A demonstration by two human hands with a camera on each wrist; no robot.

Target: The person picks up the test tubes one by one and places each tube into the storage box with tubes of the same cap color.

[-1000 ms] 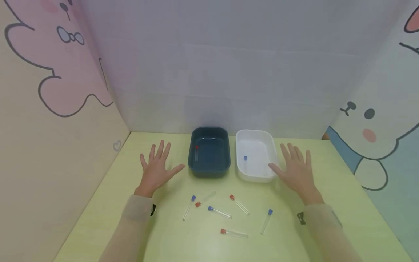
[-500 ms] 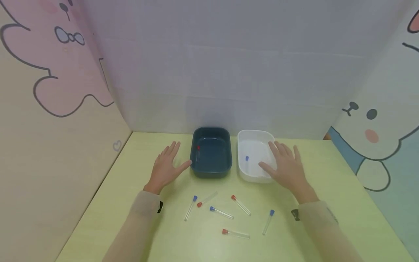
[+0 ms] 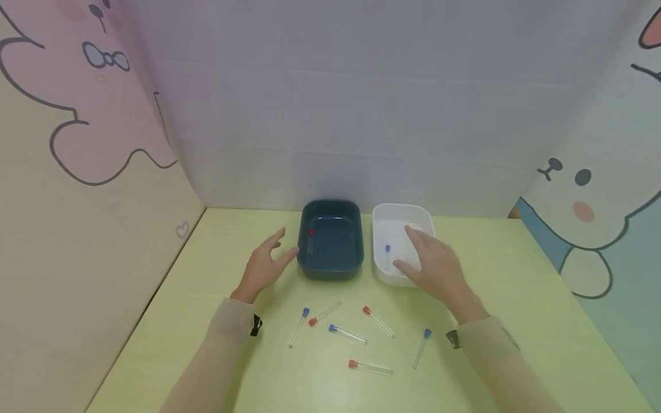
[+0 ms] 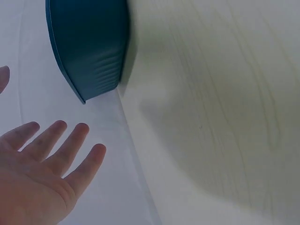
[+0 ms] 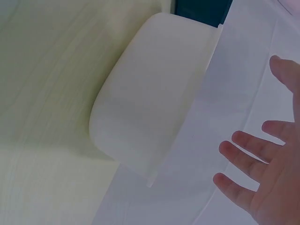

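My left hand (image 3: 261, 268), fingers extended and holding nothing, hovers just left of the dark teal bin (image 3: 330, 271). Over the right side of the white bin (image 3: 396, 280) hangs my right hand (image 3: 436, 269), its fingers spread and nothing in them. A red-capped test tube (image 3: 311, 233) lies in the dark bin, and a blue-capped test tube (image 3: 388, 249) in the white one. In front of the bins several capped tubes are scattered, among them a blue-capped tube (image 3: 348, 334), a red-capped tube (image 3: 370, 367) and another red-capped tube (image 3: 378, 322).
Both bins stand side by side at the back of the pale yellow table (image 3: 289, 384), close to a white backdrop (image 3: 330, 115). Cartoon-printed panels rise at the left and right. Another blue-capped tube (image 3: 422, 349) lies nearest the right forearm.
Both hands have moved inward: the left closer to the dark bin, the right leftward over the white bin. Their fingers are less widely spread. The tubes have stayed in place.
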